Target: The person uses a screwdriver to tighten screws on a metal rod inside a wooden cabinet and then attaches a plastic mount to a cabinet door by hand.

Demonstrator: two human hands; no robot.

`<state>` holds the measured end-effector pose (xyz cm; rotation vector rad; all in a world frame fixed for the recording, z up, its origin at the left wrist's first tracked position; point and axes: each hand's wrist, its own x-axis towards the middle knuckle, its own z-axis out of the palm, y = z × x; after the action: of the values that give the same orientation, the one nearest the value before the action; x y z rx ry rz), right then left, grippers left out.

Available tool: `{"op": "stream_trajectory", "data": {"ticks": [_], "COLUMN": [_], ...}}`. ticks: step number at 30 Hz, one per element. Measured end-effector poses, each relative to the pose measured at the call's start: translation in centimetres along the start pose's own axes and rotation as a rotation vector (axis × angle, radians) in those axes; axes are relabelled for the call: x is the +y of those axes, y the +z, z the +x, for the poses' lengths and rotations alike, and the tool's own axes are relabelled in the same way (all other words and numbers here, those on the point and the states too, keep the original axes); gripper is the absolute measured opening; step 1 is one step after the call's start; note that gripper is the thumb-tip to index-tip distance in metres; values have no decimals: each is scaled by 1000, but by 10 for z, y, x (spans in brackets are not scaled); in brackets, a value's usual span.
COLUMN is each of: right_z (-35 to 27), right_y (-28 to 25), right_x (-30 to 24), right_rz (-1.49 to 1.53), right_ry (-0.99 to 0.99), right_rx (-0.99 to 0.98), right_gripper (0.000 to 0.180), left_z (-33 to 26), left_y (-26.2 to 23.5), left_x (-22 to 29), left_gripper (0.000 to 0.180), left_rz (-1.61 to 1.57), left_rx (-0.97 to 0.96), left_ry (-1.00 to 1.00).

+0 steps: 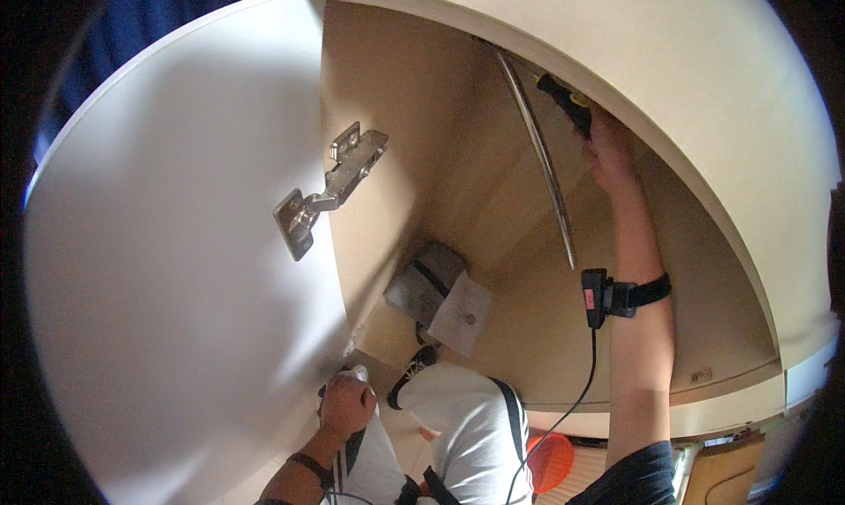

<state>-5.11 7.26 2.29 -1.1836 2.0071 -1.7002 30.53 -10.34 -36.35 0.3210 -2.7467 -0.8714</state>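
Inside the cabinet, my right hand is raised and wrapped around the black-and-yellow handle of a screwdriver. Its thin shaft points toward the upper end of a metal clothes rail, where the detail is too dark to make out. The rail slants down beside my right forearm. Low down by my knee, my left hand is curled closed near the bottom of the white door. A small whitish thing shows at its fingers, its kind unclear.
A metal hinge joins the open door to the cabinet's side panel. On the cabinet floor lies a grey bag. A black strapped device with a cable sits on my right forearm. An orange-red round object stands beside my leg.
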Motion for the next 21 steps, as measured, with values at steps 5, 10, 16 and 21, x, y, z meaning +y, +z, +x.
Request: {"op": "stream_trajectory", "data": {"ticks": [5, 10, 16, 21], "right_z": [34, 45, 44, 39], "right_y": [69, -90, -62, -35], "right_x": [-8, 125, 118, 98], "right_rz": [-6, -598, -363, 51], "right_ry": [73, -86, -8, 2], "right_rx": [1025, 804, 722, 832], "right_gripper": [42, 44, 40, 34], "left_z": [-10, -3, -13, -10], "left_y": [-1, -3, -4, -1], "left_x": [-12, -3, -14, -4], "left_gripper": [13, 12, 17, 16], "left_rz": [15, -24, 1, 17], "left_rx": [49, 86, -4, -2], "left_ry": [-10, 26, -66, -78]}}
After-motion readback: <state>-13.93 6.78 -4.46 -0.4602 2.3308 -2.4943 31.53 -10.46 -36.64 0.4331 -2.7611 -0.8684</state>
